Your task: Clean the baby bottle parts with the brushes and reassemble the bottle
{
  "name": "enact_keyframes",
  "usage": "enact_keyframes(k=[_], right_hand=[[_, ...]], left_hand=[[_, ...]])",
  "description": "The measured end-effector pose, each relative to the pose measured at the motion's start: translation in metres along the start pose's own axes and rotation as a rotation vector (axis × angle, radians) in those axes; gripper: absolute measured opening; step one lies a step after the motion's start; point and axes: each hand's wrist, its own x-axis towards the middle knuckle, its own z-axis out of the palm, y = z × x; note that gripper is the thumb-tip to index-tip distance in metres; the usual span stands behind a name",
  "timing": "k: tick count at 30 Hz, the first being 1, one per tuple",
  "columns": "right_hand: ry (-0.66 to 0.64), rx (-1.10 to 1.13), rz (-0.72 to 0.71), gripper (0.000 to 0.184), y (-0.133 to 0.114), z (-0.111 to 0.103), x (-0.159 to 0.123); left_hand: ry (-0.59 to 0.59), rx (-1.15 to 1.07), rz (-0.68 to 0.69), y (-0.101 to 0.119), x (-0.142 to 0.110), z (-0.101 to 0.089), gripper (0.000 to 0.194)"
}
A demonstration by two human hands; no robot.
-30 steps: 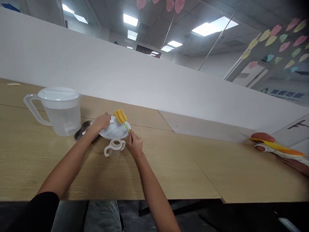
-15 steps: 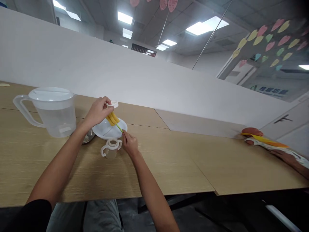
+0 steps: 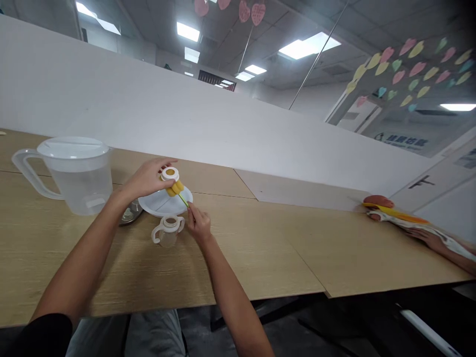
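My left hand (image 3: 147, 178) grips a white ring-shaped lid (image 3: 170, 173) between thumb and fingers, with yellow showing through its hole. Right below the lid, touching it, is the yellow sponge head (image 3: 176, 188) of a brush. My right hand (image 3: 200, 221) is closed around the brush's thin green handle (image 3: 183, 200). Both hands are raised over a white plate (image 3: 159, 206). Nearer to me stands a small clear cup (image 3: 168, 240) with two white handles, its top uncovered. A shiny metal dish (image 3: 131, 214) is partly hidden behind my left forearm.
A large lidded translucent pitcher (image 3: 84, 181) stands at the left. A white partition (image 3: 208, 126) runs along the table's back. At the far right, another person's hand (image 3: 427, 238) rests by a white and yellow cloth-like item (image 3: 397, 218) and a reddish-brown object (image 3: 378, 201).
My left hand has tilted the lid so its opening faces me more, and its fingers have stretched out further. The right hand keeps its hold on the brush handle. The view has shifted slightly.
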Motion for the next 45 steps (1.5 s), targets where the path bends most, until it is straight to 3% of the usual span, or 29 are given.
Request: enact_keyframes(k=[3,10,18,22,28,31,35,39,43,45], right_hand=[[0.045,-0.029,-0.004,0.036,-0.001,0.002,-0.002],[0.125,-0.025,0.091,0.037,-0.004,0.006,-0.002],[0.140,0.185,0.279,0.038,-0.013,0.007,0.005],[0.201,0.170,0.430,0.042,-0.013,0.005,0.004],[0.087,0.158,0.214,0.040,-0.015,0.006,-0.002],[0.107,0.141,0.231,0.039,-0.013,0.005,-0.002],[0.109,0.107,0.280,0.040,-0.009,0.005,-0.001],[0.084,0.090,0.234,0.043,-0.007,0.006,-0.003],[0.076,0.094,0.209,0.042,-0.006,0.005,-0.004],[0.066,0.106,0.224,0.040,-0.006,0.005,-0.004]], left_hand=[[-0.045,-0.003,-0.073,0.001,0.001,-0.002,0.049],[-0.203,-0.199,-0.145,-0.009,-0.002,-0.016,0.065],[0.027,0.083,-0.062,-0.002,-0.004,-0.014,0.064],[0.057,0.249,-0.027,-0.009,-0.006,-0.014,0.060],[-0.120,0.198,-0.080,-0.010,-0.009,-0.020,0.069],[-0.184,0.279,-0.171,-0.020,-0.014,-0.029,0.062],[-0.455,0.419,-0.404,-0.041,-0.019,-0.034,0.044],[-0.631,0.506,-0.613,-0.052,-0.013,-0.019,0.044],[-0.680,0.535,-0.732,-0.067,-0.007,0.004,0.049],[-0.630,0.480,-0.718,-0.080,-0.011,0.015,0.048]])
